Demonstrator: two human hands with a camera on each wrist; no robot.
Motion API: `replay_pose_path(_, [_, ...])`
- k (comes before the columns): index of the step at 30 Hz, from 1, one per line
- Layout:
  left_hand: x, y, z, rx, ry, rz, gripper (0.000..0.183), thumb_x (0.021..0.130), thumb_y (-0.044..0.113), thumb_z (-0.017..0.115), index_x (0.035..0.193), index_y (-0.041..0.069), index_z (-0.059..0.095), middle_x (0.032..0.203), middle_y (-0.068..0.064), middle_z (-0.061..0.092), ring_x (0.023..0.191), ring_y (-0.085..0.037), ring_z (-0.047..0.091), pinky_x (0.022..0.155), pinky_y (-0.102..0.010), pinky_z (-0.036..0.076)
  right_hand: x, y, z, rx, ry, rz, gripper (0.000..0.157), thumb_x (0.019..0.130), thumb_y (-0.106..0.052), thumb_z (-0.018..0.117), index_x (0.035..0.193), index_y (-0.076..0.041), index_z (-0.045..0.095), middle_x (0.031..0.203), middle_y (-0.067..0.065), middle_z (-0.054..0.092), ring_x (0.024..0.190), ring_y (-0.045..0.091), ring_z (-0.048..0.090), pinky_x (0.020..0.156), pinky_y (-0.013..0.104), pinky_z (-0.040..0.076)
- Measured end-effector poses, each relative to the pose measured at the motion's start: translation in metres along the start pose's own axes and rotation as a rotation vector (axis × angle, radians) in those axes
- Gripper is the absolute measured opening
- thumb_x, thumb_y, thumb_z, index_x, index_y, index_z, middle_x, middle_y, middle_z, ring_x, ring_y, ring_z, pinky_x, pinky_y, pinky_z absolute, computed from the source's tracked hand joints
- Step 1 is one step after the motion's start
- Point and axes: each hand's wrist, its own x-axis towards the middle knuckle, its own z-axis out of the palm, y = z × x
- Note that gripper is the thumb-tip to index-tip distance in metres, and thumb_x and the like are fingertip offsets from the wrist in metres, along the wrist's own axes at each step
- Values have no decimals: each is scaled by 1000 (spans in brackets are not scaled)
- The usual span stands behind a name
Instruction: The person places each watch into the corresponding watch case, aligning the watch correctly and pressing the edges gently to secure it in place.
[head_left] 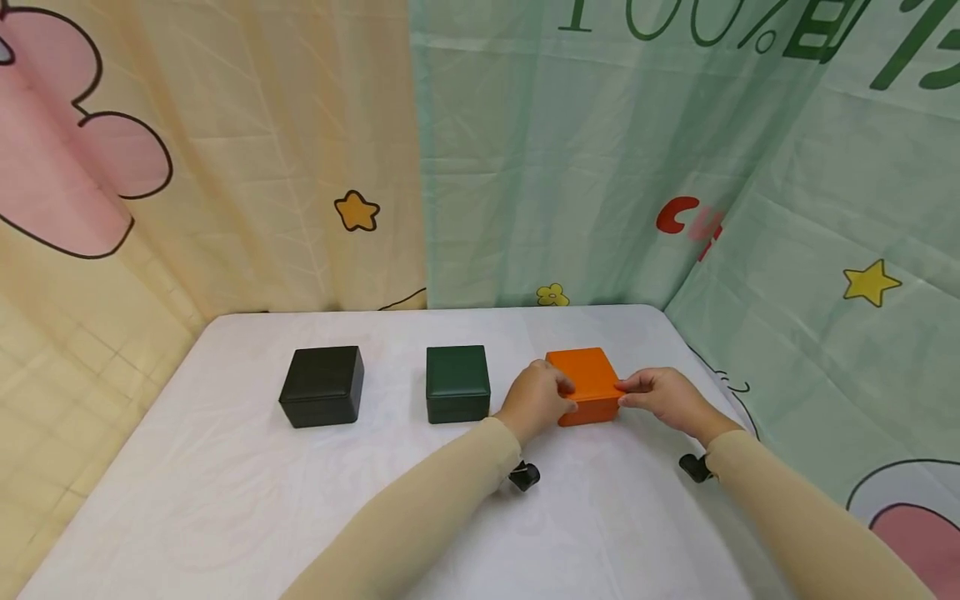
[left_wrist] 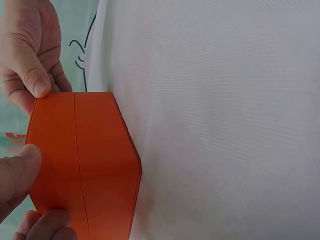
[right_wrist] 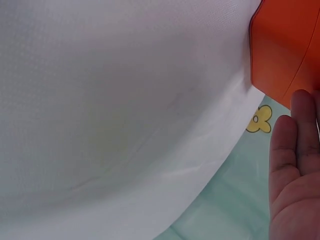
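Note:
On the right of the table sits an orange box [head_left: 583,372], its lid closed with a thin seam round the side. My left hand [head_left: 534,402] grips its left side; in the left wrist view, the left thumb [left_wrist: 29,160] lies at the upper edge and curled fingers touch the side. My right hand [head_left: 667,398] holds the right side near the front corner, thumb against the edge. In the right wrist view, two fingers of the right hand [right_wrist: 297,175] reach up to the box [right_wrist: 280,55]; the rest of that hand is cut off.
A dark green box [head_left: 457,383] stands left of my left hand, and a black box [head_left: 322,387] farther left, both closed. The white-covered table [head_left: 225,500] ends at printed curtains [head_left: 600,192] behind and to the right. A black wrist device [head_left: 696,467] hangs under the right wrist.

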Motion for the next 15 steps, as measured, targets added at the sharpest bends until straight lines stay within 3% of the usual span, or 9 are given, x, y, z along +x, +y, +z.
replay_pose_path(15, [-3,-2,1,24,11,10,22,79,37,73,95,23,73,112,2,55,104,-14,55,94,-28,47,-1,2,3,-3,16,11,41,75,-48,71,106,-19,69,111,3,67,98,18,61,84,35,52])
